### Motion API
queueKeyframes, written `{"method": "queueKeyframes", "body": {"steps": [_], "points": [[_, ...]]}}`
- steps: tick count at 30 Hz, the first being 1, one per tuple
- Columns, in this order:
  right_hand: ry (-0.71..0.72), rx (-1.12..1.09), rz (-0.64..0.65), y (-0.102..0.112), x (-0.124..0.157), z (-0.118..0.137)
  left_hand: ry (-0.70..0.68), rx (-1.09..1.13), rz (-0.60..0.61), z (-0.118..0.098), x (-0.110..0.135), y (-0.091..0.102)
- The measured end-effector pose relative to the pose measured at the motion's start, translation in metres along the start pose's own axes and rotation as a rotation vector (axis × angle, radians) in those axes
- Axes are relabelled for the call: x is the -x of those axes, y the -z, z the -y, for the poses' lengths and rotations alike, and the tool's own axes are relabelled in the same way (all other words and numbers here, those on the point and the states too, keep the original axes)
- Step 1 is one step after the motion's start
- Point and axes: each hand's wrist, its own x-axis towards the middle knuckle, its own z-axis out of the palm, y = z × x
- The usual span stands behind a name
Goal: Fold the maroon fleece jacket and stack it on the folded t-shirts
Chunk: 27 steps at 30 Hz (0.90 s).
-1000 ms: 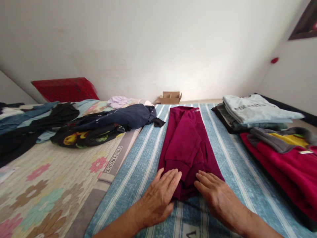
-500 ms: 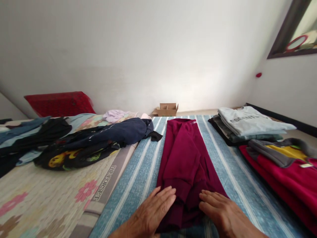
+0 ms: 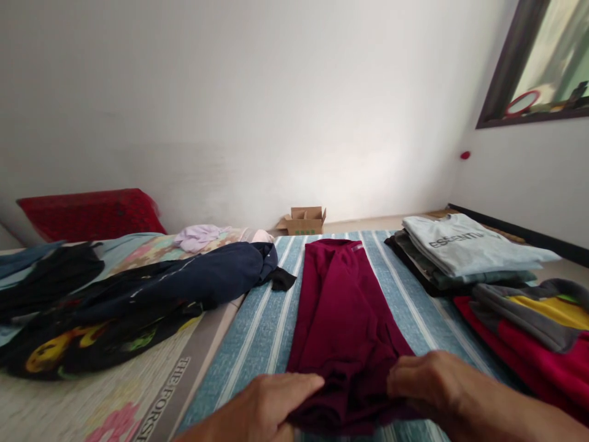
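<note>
A maroon sweatshirt [image 3: 343,307] lies lengthwise on the blue striped sheet, its sides and sleeves folded inward and its neck at the far end. At its near left corner my left hand [image 3: 271,399] is closed on the hem, thumb on top and fingers mostly hidden underneath. My right hand [image 3: 437,383] grips the near right edge, fingers curled around the cloth. Between the two hands the near end is bunched and a little raised.
Folded shirts [image 3: 464,245] are stacked at the right, with a red and grey garment [image 3: 529,319] nearer me. Unfolded dark clothes [image 3: 202,276] lie on the left. A cardboard box [image 3: 301,222] stands by the wall beyond the blue striped sheet [image 3: 251,325].
Both hands went from lying flat on the sweatshirt to gripping its near end, which is now bunched and lifted slightly. The camera view has tilted up and turned slightly right.
</note>
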Motion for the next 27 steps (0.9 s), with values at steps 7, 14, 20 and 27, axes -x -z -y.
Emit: {"method": "queueKeyframes", "body": {"steps": [7,14,20,27], "points": [[-0.155,-0.158,0.259,0.143,-0.110,-0.045,0.321,0.605,0.238,0.046,-0.127,0.110],[-0.429,0.020,0.098,0.213,-0.243,-0.148,0.397,0.884,-0.091,0.184,-0.263,0.129],[-0.499,0.331,-0.065,0.179,-0.296,-0.227,0.655,1.002,-0.652,0.274,-0.319,0.049],[-0.502,0.476,-0.112,0.165,-0.296,-0.256,0.622,1.294,-0.439,0.283,-0.294,0.008]]}}
